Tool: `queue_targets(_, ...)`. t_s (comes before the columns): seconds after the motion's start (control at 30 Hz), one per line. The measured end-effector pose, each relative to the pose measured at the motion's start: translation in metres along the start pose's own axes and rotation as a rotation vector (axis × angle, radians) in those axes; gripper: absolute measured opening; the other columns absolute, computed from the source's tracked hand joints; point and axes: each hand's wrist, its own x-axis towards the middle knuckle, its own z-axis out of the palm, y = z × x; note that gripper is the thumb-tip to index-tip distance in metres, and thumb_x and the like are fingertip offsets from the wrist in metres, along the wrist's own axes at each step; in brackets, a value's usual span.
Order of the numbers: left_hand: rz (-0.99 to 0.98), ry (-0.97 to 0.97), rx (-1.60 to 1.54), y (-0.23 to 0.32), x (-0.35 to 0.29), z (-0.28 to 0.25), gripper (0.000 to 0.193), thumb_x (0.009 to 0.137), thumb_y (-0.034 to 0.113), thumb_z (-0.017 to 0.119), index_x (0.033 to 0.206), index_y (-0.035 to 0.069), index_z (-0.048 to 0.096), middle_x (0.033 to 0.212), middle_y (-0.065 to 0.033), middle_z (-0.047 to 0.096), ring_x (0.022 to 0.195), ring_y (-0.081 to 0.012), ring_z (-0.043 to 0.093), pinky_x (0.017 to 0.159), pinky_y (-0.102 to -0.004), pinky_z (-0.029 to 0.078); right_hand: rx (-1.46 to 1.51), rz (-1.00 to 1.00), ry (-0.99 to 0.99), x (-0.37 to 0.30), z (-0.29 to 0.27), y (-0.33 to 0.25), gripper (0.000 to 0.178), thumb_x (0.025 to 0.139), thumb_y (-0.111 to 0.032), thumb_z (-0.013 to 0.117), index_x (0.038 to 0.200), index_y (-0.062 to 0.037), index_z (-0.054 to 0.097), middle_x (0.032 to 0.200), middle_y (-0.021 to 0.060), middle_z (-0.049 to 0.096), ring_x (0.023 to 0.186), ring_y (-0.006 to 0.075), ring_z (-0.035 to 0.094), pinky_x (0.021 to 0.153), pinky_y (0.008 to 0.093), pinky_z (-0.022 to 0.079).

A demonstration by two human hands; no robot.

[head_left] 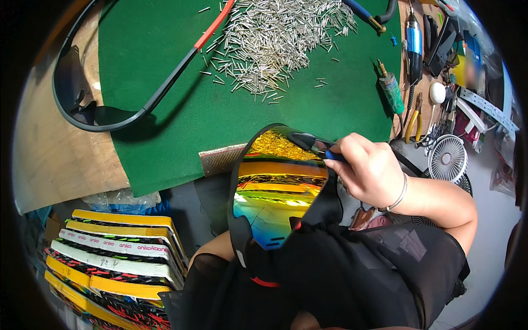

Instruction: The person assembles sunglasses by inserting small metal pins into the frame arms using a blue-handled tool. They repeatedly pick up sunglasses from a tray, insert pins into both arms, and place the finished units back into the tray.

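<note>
A large mirrored sunglasses lens [275,192] with a rainbow sheen and a black frame stands tilted close below the camera. My right hand [371,170] grips a small blue-handled tool [324,151] whose metal tip touches the lens's upper right edge. A thin bracelet circles that wrist. My left forearm [212,256], in a sheer black sleeve, reaches toward the lens's lower left corner. The left hand itself is hidden behind the lens and dark clothing.
A green felt mat [181,110] carries a heap of small metal pins [269,38]. Black sunglasses with a red temple [118,118] lie at its left. Yellow-handled pliers [413,118], a blue rotary tool [413,44] and a small fan [446,158] sit right. Stacked boxes [115,258] stand lower left.
</note>
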Motion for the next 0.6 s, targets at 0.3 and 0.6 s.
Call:
queue_targets(0.3,0.107,0.056,0.128,-0.001,0.001,-0.001,0.031,0.094,0.028,0.04,0.076,0.005,0.048,0.053,0.0067,0.03,0.044,-0.0024,0.025,0.04,-0.0197,0.019,0.375,0.378,-0.196,0.01,-0.007,-0.006,0.023,0.084,-0.021,0.055,0.076,0.0002,0.054,0.06,0.0151,0.052,0.054,0.0314,0.055,0.05,0.0366,0.044)
queue_targets(0.6,0.095,0.054,0.294,0.004,0.002,0.003,0.034,0.094,0.032,0.04,0.073,0.006,0.047,0.054,0.0063,0.031,0.045,-0.0026,0.025,0.041,-0.0199,0.02,-0.394,-0.309,0.079,0.0,0.0,0.009,0.016,0.07,-0.012,0.054,0.083,-0.0042,0.048,0.07,0.0042,0.043,0.047,0.0105,0.051,0.039,0.025,0.042)
